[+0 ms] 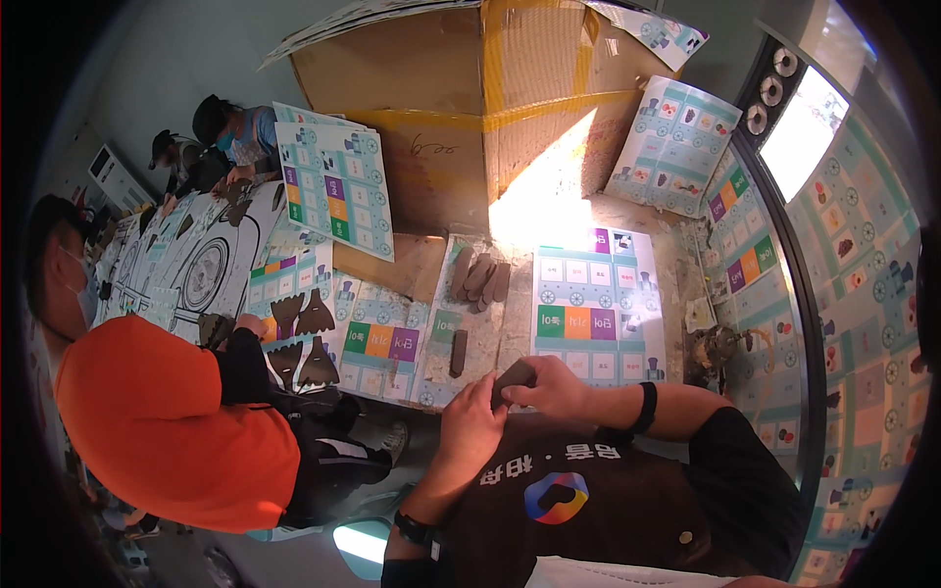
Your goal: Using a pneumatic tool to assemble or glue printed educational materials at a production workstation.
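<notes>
Close in front of my chest, my left hand [472, 421] and my right hand [551, 388] meet on a small dark brown piece [513, 378]. The fingers of both are closed on it, and they hide part of its outline. Just beyond my left hand, a narrow brown strip [458, 353] lies on the printed table sheet. Farther off is a loose pile of brown strips with rounded ends [478, 278], several of them overlapping. Their material is hard to tell.
A big taped cardboard box [392, 147] stands at the back of the table. Printed sheets [598, 333] cover much of the top. At my left, a person in an orange top [176, 421] works beside brown cut pieces [314, 314]. A window ledge [784, 294] runs along the right.
</notes>
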Action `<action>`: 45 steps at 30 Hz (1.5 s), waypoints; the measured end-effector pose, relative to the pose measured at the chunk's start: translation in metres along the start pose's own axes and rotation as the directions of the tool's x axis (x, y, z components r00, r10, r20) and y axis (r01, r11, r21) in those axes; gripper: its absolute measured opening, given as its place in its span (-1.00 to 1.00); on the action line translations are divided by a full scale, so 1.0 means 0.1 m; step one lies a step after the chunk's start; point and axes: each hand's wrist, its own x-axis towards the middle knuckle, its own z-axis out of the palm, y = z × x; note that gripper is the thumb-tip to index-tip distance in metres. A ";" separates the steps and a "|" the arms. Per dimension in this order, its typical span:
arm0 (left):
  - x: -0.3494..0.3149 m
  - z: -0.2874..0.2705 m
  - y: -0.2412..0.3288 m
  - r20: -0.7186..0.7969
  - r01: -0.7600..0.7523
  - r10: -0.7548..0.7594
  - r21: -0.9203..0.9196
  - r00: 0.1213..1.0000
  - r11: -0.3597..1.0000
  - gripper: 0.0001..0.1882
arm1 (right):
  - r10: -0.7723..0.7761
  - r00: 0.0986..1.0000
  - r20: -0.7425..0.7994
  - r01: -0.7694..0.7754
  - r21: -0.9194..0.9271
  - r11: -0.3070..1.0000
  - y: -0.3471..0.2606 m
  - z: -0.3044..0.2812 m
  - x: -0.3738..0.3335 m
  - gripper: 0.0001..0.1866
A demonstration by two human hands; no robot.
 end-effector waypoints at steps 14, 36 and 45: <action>0.07 -0.16 -0.11 0.093 0.125 -0.101 -0.321 0.991 0.939 -0.60 | 0.014 1.000 0.026 -0.016 0.054 0.998 0.05 -0.08 0.11 -0.77; 0.54 2.35 -0.12 0.662 0.626 -0.265 -0.393 0.701 0.674 -0.74 | 0.206 0.895 -0.396 -0.209 0.037 0.977 2.23 -1.15 -0.84 -0.57; 0.77 3.13 -0.68 0.558 0.844 -0.637 -0.292 0.533 0.450 -0.74 | -0.027 0.772 -0.635 -0.484 -0.616 0.621 2.87 -1.82 -2.12 -0.38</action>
